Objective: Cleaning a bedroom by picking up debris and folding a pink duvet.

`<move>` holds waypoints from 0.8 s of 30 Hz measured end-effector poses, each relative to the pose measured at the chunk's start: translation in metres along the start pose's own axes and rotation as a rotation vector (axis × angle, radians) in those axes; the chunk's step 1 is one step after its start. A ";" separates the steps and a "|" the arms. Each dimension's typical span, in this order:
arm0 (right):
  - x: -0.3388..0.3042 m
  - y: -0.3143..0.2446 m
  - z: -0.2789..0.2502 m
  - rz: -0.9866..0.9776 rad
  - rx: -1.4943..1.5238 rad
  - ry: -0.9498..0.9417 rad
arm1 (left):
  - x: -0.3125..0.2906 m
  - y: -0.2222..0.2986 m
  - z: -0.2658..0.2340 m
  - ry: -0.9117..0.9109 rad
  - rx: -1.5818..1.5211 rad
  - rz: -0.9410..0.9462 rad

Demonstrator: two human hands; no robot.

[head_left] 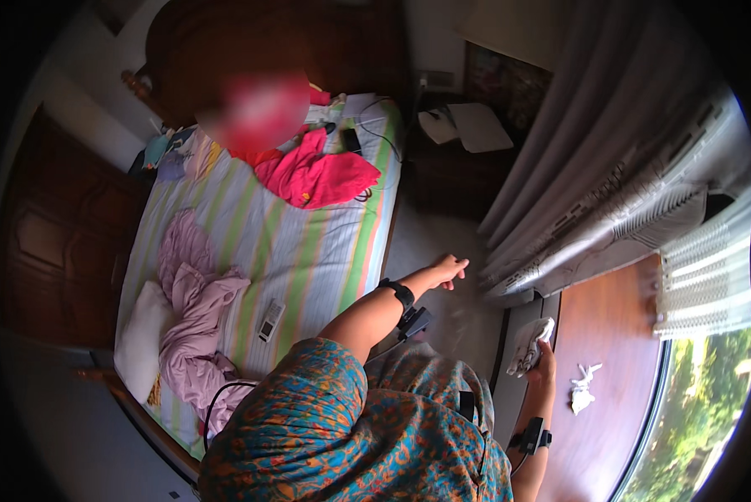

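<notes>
My right hand point(546, 363) is closed round a folded white cloth with dark markings point(528, 346), held beside the wooden window ledge point(597, 335). My left hand point(449, 272) reaches forward over the floor between the bed and the curtain. Its fingers are curled, and I see nothing in them. On the ledge, near my right wrist, lies a small crumpled white thing point(583, 390), perhaps cloth or tissue.
A striped bed point(309, 243) fills the left, with a lilac cloth point(196, 314), a white pillow point(144, 330) and a white remote control point(270, 320). A blurred person in pink point(321, 171) is at its head. Grey curtains point(576, 167) hang right of a dark bedside table point(451, 171).
</notes>
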State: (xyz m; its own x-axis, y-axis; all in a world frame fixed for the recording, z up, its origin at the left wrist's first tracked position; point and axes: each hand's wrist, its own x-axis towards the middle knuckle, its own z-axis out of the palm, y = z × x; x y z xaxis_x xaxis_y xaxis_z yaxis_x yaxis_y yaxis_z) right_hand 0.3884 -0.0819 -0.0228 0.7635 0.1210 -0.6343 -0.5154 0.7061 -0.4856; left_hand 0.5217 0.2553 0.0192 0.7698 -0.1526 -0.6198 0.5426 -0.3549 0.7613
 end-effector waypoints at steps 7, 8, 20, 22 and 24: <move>0.026 0.010 0.034 0.033 -0.122 -0.047 | -0.007 -0.046 -0.080 0.204 -0.117 -0.061; 0.035 0.012 0.031 0.054 -0.109 -0.019 | -0.004 -0.053 -0.086 0.217 -0.137 -0.061; 0.088 0.034 0.134 0.128 -0.083 -0.014 | 0.010 -0.121 -0.210 0.401 -0.272 -0.099; 0.098 0.037 0.156 0.135 -0.105 -0.038 | 0.008 -0.125 -0.226 0.462 -0.300 -0.096; 0.106 0.039 0.185 0.159 -0.158 -0.075 | 0.009 -0.134 -0.247 0.500 -0.315 -0.093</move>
State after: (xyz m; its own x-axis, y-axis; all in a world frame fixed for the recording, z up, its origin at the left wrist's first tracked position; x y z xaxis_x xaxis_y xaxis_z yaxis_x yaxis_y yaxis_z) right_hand 0.5211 0.0879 0.0020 0.6918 0.2773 -0.6667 -0.6812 0.5568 -0.4753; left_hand 0.5393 0.5293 -0.0412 0.7373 0.3457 -0.5803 0.6304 -0.0435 0.7750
